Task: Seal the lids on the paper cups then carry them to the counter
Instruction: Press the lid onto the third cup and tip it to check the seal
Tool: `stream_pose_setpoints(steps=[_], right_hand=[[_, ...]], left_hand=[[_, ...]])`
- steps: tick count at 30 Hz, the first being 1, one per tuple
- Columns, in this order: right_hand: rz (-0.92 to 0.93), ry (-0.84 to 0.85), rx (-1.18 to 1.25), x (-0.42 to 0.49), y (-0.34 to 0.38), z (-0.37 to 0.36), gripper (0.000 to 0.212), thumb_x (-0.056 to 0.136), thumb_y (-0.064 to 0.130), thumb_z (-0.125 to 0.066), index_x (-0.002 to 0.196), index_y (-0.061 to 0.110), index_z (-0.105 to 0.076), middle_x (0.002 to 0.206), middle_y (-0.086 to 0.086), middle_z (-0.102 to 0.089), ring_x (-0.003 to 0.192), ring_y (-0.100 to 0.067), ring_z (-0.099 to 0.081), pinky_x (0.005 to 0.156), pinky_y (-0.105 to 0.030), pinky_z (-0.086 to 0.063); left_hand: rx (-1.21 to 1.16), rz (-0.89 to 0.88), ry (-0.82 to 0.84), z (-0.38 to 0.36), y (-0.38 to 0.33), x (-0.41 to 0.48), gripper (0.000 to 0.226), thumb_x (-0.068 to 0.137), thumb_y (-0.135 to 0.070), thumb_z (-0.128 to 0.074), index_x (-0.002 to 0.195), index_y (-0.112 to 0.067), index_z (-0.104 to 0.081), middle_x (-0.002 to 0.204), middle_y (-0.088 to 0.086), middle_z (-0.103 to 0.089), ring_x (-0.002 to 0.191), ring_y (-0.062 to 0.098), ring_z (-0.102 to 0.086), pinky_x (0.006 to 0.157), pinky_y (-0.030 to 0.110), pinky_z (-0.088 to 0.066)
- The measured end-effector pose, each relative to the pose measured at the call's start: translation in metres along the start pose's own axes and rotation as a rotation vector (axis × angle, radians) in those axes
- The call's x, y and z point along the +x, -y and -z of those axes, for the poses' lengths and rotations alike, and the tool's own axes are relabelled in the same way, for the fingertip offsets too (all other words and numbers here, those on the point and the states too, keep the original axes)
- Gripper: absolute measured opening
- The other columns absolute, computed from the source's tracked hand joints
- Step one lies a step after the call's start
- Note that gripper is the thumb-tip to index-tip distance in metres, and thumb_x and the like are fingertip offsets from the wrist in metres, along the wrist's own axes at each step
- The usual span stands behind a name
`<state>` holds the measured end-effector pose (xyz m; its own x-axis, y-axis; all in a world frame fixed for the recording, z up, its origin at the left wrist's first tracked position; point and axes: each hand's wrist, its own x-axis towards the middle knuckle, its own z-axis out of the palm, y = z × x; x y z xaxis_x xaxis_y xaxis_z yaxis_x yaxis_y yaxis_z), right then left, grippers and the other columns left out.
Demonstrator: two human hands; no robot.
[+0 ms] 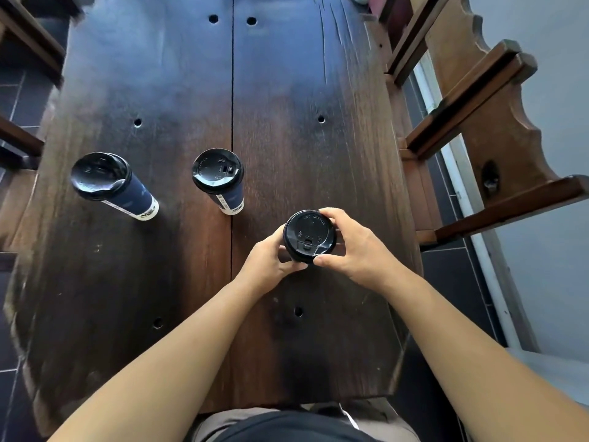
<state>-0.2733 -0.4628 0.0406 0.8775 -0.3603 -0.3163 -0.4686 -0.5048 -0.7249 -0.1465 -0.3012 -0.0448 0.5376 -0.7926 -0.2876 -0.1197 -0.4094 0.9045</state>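
**Both hands on nearest cup lid**

Closest to camera: two bare forearms reach forward over dark wooden table. Left hand and right hand both closed around the nearest cup's black lid, left gripping from the left side, right with thumb at the near rim and fingers curled over the far rim. Cup body hidden under lid and hands; it sits right of the table's centre seam. Sip-hole flap faces the person.

Farther back, middle cup stands upright just left of the seam, black lid on, navy wall with white base. Left cup well apart, nearer the table's left edge, also lidded, same navy-and-white look. Neither is touched.

Beyond and right: wooden chair beside the table edge. Dark tiled floor at left.
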Motion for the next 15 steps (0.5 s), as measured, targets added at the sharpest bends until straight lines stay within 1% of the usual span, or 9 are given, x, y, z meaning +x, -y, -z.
stream_pose_setpoints(steps=[3, 5, 6, 8, 10, 12, 15], right_hand=[[-0.011, 0.031, 0.001, 0.002, 0.002, 0.002, 0.072, 0.078, 0.033, -0.083, 0.136, 0.034, -0.041, 0.13, 0.007, -0.061, 0.119, -0.013, -0.06, 0.105, -0.041, -0.051], [-0.028, 0.033, 0.026, 0.007, 0.003, 0.005, 0.059, 0.081, 0.04, -0.078, 0.13, 0.031, -0.045, 0.124, 0.005, -0.063, 0.114, -0.014, -0.062, 0.1, -0.041, -0.054], [-0.036, 0.025, 0.023, 0.01, 0.005, 0.006, 0.054, 0.084, 0.043, -0.075, 0.128, 0.029, -0.047, 0.122, 0.004, -0.064, 0.112, -0.015, -0.063, 0.098, -0.041, -0.055], [-0.038, 0.006, -0.028, 0.019, 0.008, 0.004, 0.048, 0.089, 0.046, -0.069, 0.128, 0.025, -0.05, 0.122, 0.001, -0.063, 0.113, -0.017, -0.062, 0.098, -0.039, -0.054], [-0.027, -0.005, -0.099, 0.029, 0.014, -0.001, 0.05, 0.094, 0.049, -0.062, 0.134, 0.022, -0.05, 0.127, -0.002, -0.06, 0.116, -0.02, -0.06, 0.1, -0.037, -0.051], [0.003, -0.013, -0.188, 0.04, 0.023, -0.007, 0.053, 0.097, 0.053, -0.055, 0.137, 0.018, -0.05, 0.13, -0.005, -0.058, 0.118, -0.023, -0.06, 0.098, -0.036, -0.051], [0.068, -0.046, -0.351, 0.056, 0.036, -0.017, 0.057, 0.1, 0.058, -0.045, 0.136, 0.016, -0.053, 0.13, -0.008, -0.058, 0.117, -0.026, -0.06, 0.093, -0.04, -0.053]], left_hand=[[0.02, 0.001, 0.022, 0.003, 0.001, 0.001, 0.073, 0.078, -0.018, -0.089, 0.136, -0.043, -0.053, 0.102, -0.024, -0.075, 0.089, 0.0, -0.072, 0.082, 0.013, -0.054], [0.015, -0.006, 0.029, 0.004, 0.0, 0.001, 0.074, 0.078, -0.017, -0.089, 0.137, -0.043, -0.053, 0.106, -0.02, -0.076, 0.092, 0.003, -0.073, 0.087, 0.02, -0.057], [0.015, -0.007, 0.029, 0.004, 0.0, 0.001, 0.074, 0.078, -0.017, -0.089, 0.137, -0.043, -0.053, 0.106, -0.019, -0.076, 0.091, 0.003, -0.073, 0.087, 0.021, -0.057], [0.014, -0.008, 0.027, 0.004, 0.0, -0.001, 0.074, 0.078, -0.017, -0.089, 0.137, -0.044, -0.053, 0.102, -0.024, -0.075, 0.086, 0.0, -0.073, 0.083, 0.015, -0.055], [0.022, -0.006, 0.027, 0.004, -0.001, -0.001, 0.073, 0.079, -0.019, -0.088, 0.139, -0.042, -0.053, 0.099, -0.028, -0.074, 0.082, -0.003, -0.071, 0.078, 0.009, -0.052], [0.048, 0.012, 0.026, 0.006, -0.001, -0.001, 0.07, 0.08, -0.021, -0.088, 0.138, -0.041, -0.053, 0.1, -0.023, -0.075, 0.083, -0.001, -0.07, 0.08, 0.015, -0.054], [0.069, 0.022, 0.028, 0.007, -0.002, 0.0, 0.067, 0.08, -0.016, -0.087, 0.136, -0.036, -0.055, 0.104, -0.016, -0.075, 0.083, -0.001, -0.07, 0.083, 0.025, -0.057]])
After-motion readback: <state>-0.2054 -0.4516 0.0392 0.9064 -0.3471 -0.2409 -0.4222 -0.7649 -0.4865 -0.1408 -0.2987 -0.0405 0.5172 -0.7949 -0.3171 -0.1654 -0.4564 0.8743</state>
